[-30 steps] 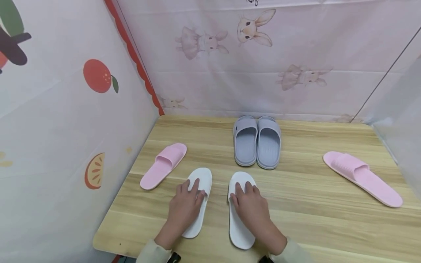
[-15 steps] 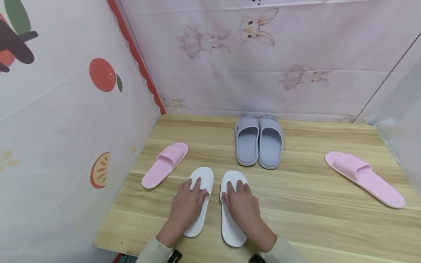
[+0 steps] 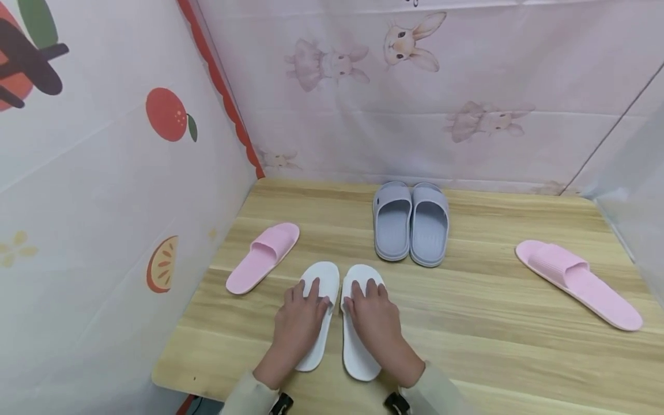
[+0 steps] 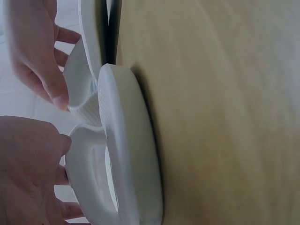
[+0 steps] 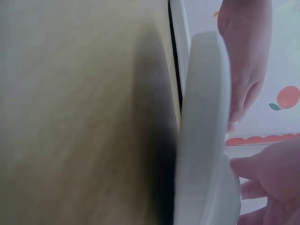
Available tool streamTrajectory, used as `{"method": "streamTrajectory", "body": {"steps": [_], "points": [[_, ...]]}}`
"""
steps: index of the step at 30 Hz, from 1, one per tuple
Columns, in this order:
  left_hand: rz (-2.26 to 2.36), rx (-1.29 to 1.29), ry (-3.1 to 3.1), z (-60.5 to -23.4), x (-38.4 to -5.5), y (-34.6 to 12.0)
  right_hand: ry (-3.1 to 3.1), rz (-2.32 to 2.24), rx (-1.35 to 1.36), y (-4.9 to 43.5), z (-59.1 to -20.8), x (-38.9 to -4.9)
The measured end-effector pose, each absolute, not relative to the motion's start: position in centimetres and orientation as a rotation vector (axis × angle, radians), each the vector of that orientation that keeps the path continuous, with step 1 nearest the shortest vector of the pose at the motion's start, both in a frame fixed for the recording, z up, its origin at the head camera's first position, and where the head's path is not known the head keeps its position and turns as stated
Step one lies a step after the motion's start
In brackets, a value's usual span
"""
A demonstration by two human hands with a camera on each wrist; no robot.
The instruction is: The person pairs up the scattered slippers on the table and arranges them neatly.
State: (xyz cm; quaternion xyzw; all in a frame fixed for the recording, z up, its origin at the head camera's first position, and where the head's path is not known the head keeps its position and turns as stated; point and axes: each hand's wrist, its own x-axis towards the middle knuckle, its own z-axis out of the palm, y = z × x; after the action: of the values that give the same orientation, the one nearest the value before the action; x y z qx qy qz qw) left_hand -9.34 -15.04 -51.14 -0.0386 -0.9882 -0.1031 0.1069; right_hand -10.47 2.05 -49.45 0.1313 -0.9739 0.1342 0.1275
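Note:
Two white slippers lie almost side by side near the table's front, toes pointing away, with a narrow gap between them at the straps. My left hand (image 3: 301, 317) grips the strap of the left white slipper (image 3: 313, 353), its thumb at the inner edge. On the right white slipper (image 3: 358, 358), my right hand (image 3: 374, 320) holds the strap the same way. The left wrist view shows both thumbs against the straps, fingers reaching over. A dark shadow borders the right white slipper (image 5: 204, 131) in the right wrist view; whether its sole touches the wood I cannot tell.
Behind stands a pair of grey slippers (image 3: 411, 225) against the patterned wall cloth. One pink slipper (image 3: 263, 258) lies slanted at left, another pink slipper (image 3: 580, 283) far right. The wooden table (image 3: 493, 346) meets cloth walls at left, back and right.
My right hand has moved left with the right white slipper, narrowing the gap to the left one. My left hand has stayed at its slipper. The head view has shifted slightly.

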Motion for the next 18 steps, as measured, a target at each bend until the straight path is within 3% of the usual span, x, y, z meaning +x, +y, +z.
{"method": "streamTrajectory", "body": {"steps": [18], "points": [[-0.336, -0.184, -2.879, -50.7, -10.7, -15.5, -2.818, 0.311, 0.353, -0.4, -49.3, -12.1]]}}
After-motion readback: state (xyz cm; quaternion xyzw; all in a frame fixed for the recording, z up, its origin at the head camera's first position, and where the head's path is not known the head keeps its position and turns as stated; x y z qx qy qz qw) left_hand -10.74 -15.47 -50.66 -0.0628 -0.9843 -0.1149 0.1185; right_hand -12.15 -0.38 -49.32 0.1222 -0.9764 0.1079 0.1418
